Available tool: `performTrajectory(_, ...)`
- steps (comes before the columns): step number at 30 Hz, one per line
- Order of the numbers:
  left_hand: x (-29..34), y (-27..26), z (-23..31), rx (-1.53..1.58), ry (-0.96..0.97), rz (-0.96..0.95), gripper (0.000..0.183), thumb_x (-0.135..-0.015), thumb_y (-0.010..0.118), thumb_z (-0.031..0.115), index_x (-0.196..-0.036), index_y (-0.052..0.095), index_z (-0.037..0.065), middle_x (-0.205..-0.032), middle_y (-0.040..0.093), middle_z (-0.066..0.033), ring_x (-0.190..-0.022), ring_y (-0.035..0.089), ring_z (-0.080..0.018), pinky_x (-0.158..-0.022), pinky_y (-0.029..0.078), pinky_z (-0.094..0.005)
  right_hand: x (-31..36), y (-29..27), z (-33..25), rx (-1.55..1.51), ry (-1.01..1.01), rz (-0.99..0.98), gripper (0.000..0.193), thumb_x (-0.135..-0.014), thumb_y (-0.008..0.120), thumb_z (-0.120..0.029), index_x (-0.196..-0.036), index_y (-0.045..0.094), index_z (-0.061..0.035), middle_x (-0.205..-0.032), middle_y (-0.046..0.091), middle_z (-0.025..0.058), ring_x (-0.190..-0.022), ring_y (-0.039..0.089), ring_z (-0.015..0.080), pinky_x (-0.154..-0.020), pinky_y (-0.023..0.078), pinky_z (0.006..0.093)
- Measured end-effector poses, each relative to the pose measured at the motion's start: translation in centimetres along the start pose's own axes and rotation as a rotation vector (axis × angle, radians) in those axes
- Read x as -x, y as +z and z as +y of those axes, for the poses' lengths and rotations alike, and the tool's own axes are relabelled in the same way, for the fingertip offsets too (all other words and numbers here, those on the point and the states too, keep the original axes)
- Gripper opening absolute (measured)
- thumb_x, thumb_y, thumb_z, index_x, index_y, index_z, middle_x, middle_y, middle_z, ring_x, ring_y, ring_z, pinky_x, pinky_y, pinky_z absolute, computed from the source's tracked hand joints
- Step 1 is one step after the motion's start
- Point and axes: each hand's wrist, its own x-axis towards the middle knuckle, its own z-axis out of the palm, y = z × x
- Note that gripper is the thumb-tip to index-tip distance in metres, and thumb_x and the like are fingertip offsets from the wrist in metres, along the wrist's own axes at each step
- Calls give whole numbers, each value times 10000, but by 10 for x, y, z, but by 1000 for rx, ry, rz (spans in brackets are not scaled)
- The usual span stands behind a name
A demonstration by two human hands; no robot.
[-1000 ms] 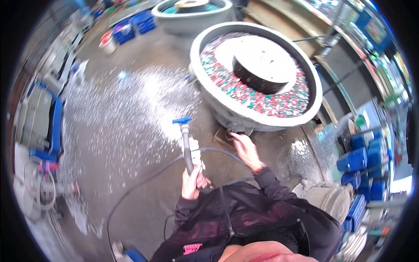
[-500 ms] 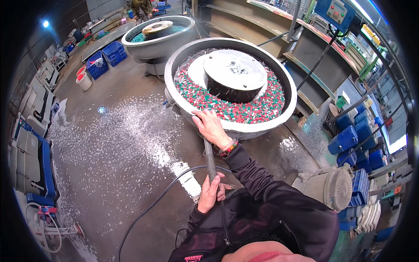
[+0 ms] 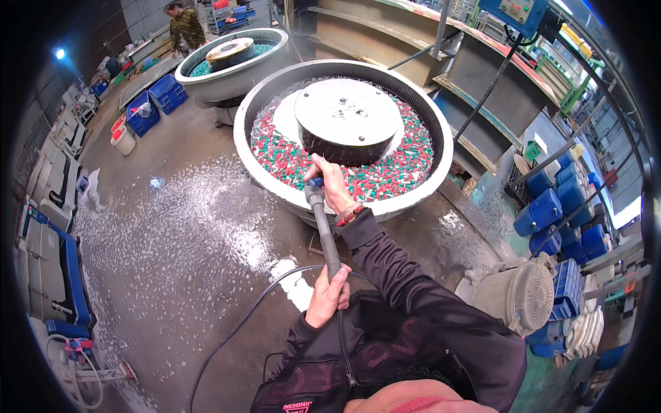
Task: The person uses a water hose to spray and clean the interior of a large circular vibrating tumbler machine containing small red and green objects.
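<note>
My left hand [image 3: 328, 297] is closed around the near end of a grey pipe-like wand [image 3: 324, 230]. At its far end, my right hand [image 3: 333, 187], with a beaded bracelet at the wrist, grips by a dark blue fitting [image 3: 315, 182]. That end lies over the near rim of a large round tub [image 3: 289, 195]. Red, green and white pellets [image 3: 385, 180] fill the tub's ring around a raised centre with a round white lid [image 3: 349, 112]. A black hose [image 3: 242, 321] curves over the floor near my left hand; where it joins is hidden.
A second round tub [image 3: 200, 88] with teal pellets stands back left, a person [image 3: 186, 29] behind it. Blue crates [image 3: 167, 94] and a white bucket [image 3: 123, 140] stand left. Foam patches the wet floor [image 3: 186, 213]. Blue drums [image 3: 539, 212] and a drum-shaped machine [image 3: 509, 297] are right.
My right hand has moved forward past the tub's rim, and the wand's blue fitting now shows. The view has shifted slightly. The person behind the second tub is more in sight.
</note>
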Motion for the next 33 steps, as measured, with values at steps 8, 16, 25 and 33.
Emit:
performTrajectory(8,-22,27,0,6,-18,110,213,-913,408,272,-951,381,64,-462,354,-12,-349,332,-87,-349,296,-225,-27,-23,28,-312,-59,-242,397,-788,456,-229,-444,452,-33,-478,477,73,-532,484,178,-630,384,271)
performTrajectory(16,-45,42,-8,-69,38,164,249,-820,580,151,-964,386,91,-554,376,43,-400,327,-38,-352,261,-203,-39,-41,23,-328,-14,-76,363,-786,466,-204,-454,409,-71,-487,434,59,-500,452,180,-669,379,312)
performTrajectory(25,-67,41,-19,26,32,155,261,-815,590,141,-974,390,86,-530,394,28,-388,347,-51,-354,285,-210,-48,-64,36,-190,41,-90,339,-803,475,-193,-496,442,-53,-503,440,54,-498,447,167,-652,388,296)
performTrajectory(33,-86,48,-21,18,13,123,243,-824,580,139,-970,390,93,-537,355,45,-397,302,-35,-366,261,-201,-52,-83,18,-128,-13,-12,292,-792,501,-165,-537,498,-23,-522,475,47,-526,463,149,-576,378,263)
